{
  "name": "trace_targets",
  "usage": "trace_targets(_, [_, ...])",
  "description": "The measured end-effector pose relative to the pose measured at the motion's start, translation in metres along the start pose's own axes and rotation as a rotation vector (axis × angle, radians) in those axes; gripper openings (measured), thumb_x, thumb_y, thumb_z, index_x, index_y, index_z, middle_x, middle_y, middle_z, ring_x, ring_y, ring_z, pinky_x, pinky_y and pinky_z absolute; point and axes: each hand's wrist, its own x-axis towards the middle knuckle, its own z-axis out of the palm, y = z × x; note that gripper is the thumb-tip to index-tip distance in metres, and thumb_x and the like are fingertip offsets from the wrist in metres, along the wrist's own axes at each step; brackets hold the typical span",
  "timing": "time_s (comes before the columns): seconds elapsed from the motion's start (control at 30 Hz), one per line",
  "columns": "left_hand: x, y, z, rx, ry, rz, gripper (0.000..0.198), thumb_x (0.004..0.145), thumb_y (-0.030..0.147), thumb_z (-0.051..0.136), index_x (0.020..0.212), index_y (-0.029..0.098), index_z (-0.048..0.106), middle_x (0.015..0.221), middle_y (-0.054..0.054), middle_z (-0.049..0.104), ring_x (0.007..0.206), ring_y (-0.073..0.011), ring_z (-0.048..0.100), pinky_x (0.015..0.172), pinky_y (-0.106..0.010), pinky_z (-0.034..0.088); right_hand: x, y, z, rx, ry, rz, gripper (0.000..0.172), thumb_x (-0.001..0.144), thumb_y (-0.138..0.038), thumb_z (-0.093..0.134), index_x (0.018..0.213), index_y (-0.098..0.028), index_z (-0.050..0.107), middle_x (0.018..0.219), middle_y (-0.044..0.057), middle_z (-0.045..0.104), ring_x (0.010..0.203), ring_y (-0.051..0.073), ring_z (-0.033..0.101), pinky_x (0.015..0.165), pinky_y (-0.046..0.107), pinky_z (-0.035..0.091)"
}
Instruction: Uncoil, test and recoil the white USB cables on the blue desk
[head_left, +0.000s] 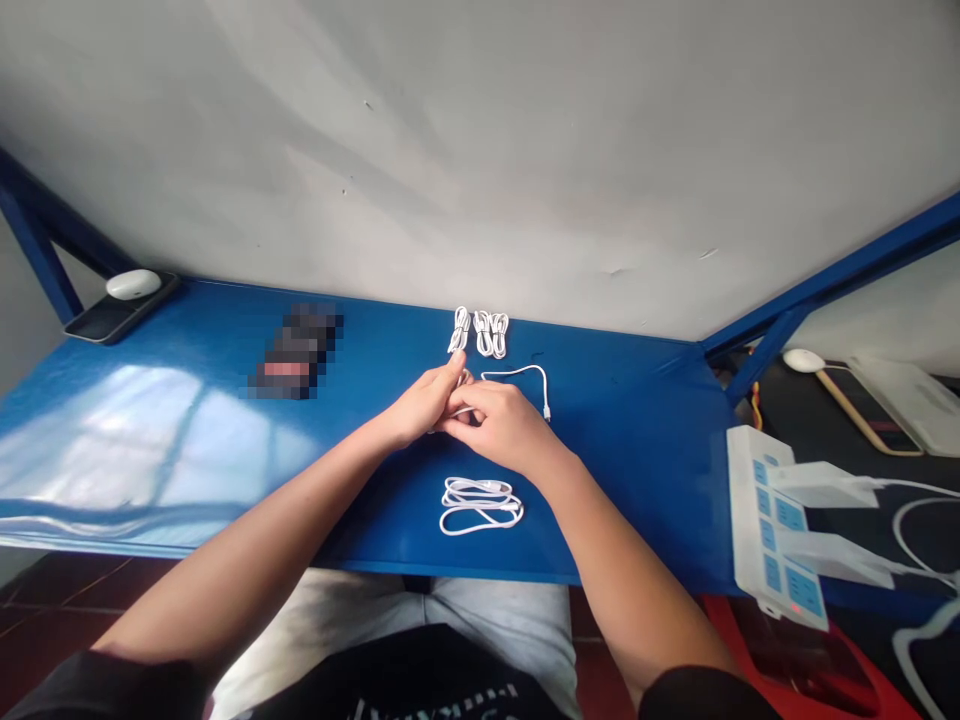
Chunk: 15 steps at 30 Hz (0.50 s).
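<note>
My left hand (430, 401) and my right hand (495, 420) meet above the middle of the blue table, both closed on one white charging cable (517, 371). Its free end loops out to the right past my right hand, with the plug resting on the table. Most of the cable between my fingers is hidden. Just beyond my hands lie bundled white cables: one bundle (460, 328) on the left and a pair of bundles (491, 334) beside it, with dark bands around them. Nearer to me, a loosely coiled white cable (480, 505) lies on the table.
A pixelated dark object (300, 352) lies left on the blue table (630, 480). At the far left corner, a white rounded object (133, 284) sits on a dark phone-like slab (112, 315). A white power strip (772, 520) with plugged-in chargers stands at the right edge. A wall rises behind.
</note>
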Motion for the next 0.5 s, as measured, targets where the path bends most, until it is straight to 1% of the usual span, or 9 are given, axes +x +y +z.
trace_targets(0.07, [-0.001,-0.001,0.0,-0.019,-0.069,-0.029,0.072,0.094,0.078,0.025,0.072,0.017,0.057,0.054,0.001,0.051,0.041,-0.0089,0.042,0.038,-0.022,0.029,0.001,0.003,-0.002,0.009,0.07,0.003,0.01,0.081,-0.016,0.075,0.08,-0.021,0.066,0.074,-0.001,0.066,0.066,0.014,0.057,0.063,0.025,0.04])
trace_targets(0.1, [-0.001,-0.001,0.0,-0.033,-0.085,-0.039,0.073,0.094,0.079,0.024,0.072,0.017,0.057,0.051,0.001,0.049,0.039,-0.009,0.041,0.038,-0.022,0.03,0.001,0.004,-0.003,0.005,0.107,0.013,0.013,0.079,-0.017,0.077,0.079,-0.021,0.065,0.074,-0.002,0.066,0.066,0.014,0.057,0.063,0.025,0.041])
trace_targets(0.17, [-0.002,0.0,0.0,-0.062,-0.111,-0.076,0.071,0.093,0.08,0.027,0.074,0.018,0.058,0.048,0.002,0.046,0.037,-0.0096,0.042,0.037,-0.022,0.031,0.001,0.006,-0.004,-0.015,0.174,0.041,0.019,0.076,-0.021,0.081,0.077,-0.021,0.061,0.074,-0.001,0.065,0.065,0.014,0.056,0.063,0.026,0.041])
trace_targets(0.27, [-0.005,0.006,-0.002,-0.106,-0.205,-0.179,0.065,0.091,0.079,0.039,0.077,0.019,0.057,0.052,0.002,0.05,0.035,-0.0087,0.042,0.033,-0.021,0.029,0.002,0.01,-0.005,-0.034,0.233,0.078,0.03,0.071,-0.029,0.086,0.075,-0.021,0.057,0.073,-0.001,0.062,0.065,0.015,0.055,0.06,0.027,0.04])
trace_targets(0.33, [-0.008,0.011,-0.004,-0.135,-0.291,-0.259,0.056,0.089,0.074,0.052,0.076,0.019,0.054,0.053,0.003,0.048,0.035,-0.0069,0.038,0.032,-0.019,0.024,0.002,0.012,-0.005,-0.007,0.235,0.063,0.029,0.072,-0.028,0.084,0.076,-0.022,0.056,0.073,-0.002,0.061,0.067,0.015,0.055,0.06,0.026,0.04])
trace_targets(0.4, [-0.01,0.014,-0.006,-0.162,-0.358,-0.305,0.05,0.085,0.064,0.067,0.073,0.019,0.049,0.051,0.006,0.041,0.035,-0.0051,0.033,0.033,-0.018,0.021,0.002,0.013,-0.007,0.042,0.2,0.035,0.021,0.076,-0.023,0.078,0.08,-0.022,0.058,0.077,-0.001,0.063,0.069,0.014,0.057,0.063,0.026,0.042])
trace_targets(0.47, [-0.01,0.015,-0.008,-0.187,-0.379,-0.301,0.048,0.082,0.055,0.075,0.072,0.02,0.045,0.051,0.008,0.033,0.037,-0.004,0.03,0.034,-0.017,0.019,0.002,0.013,-0.01,0.074,0.152,0.028,0.014,0.079,-0.021,0.073,0.085,-0.022,0.06,0.084,0.0,0.065,0.073,0.015,0.06,0.066,0.026,0.045])
trace_targets(0.5, [-0.01,0.015,-0.008,-0.191,-0.378,-0.29,0.048,0.082,0.053,0.077,0.071,0.02,0.043,0.052,0.009,0.031,0.037,-0.0038,0.029,0.034,-0.017,0.019,0.002,0.014,-0.012,0.084,0.126,0.039,0.015,0.079,-0.021,0.072,0.088,-0.022,0.061,0.087,0.001,0.066,0.075,0.015,0.061,0.068,0.026,0.045])
